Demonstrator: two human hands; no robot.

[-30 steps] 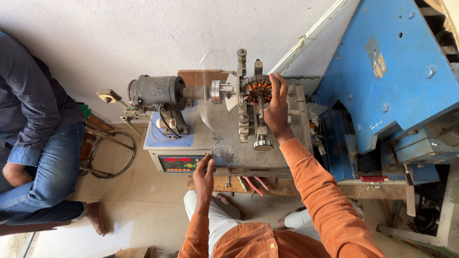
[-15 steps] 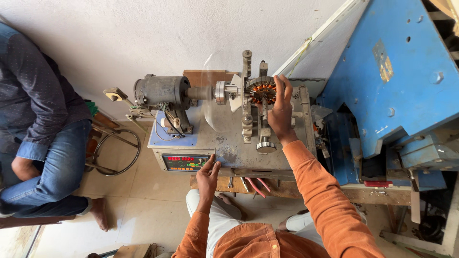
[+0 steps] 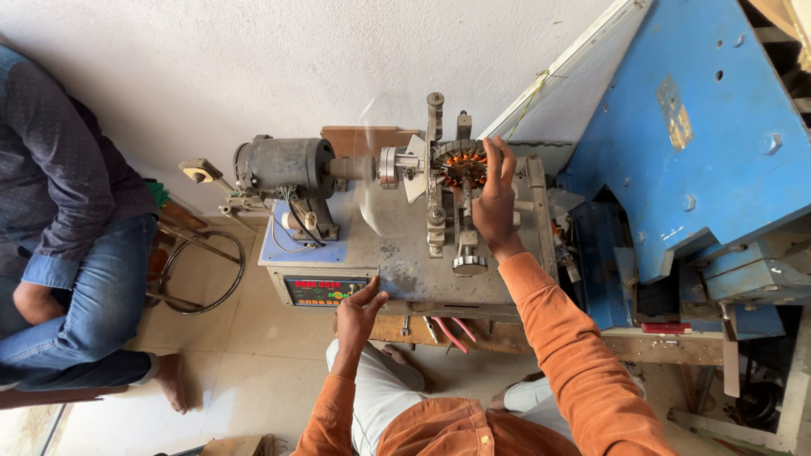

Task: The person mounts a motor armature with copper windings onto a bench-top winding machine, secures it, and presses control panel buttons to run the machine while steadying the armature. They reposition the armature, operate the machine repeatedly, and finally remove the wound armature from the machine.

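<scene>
A grey winding machine (image 3: pixel 397 253) stands against the wall, with a dark motor (image 3: pixel 283 166) on its left end. A round stator with copper-coloured coils (image 3: pixel 463 168) sits clamped in the fixture at the right end. My right hand (image 3: pixel 494 203) reaches up and grips the right side of that stator. My left hand (image 3: pixel 359 314) rests with spread fingers on the front edge of the machine, right beside the control panel with red digits (image 3: pixel 319 290). Both my sleeves are orange.
Another person in a dark shirt and jeans (image 3: pixel 63 228) sits at the left. A large blue metal machine (image 3: pixel 693 152) fills the right side. Red-handled tools (image 3: pixel 452 331) lie on a wooden ledge below the machine. A wire ring (image 3: pixel 203 274) lies on the floor.
The view shifted slightly. My left hand moved up from below the panel to the machine's front edge. My right hand stayed on the stator.
</scene>
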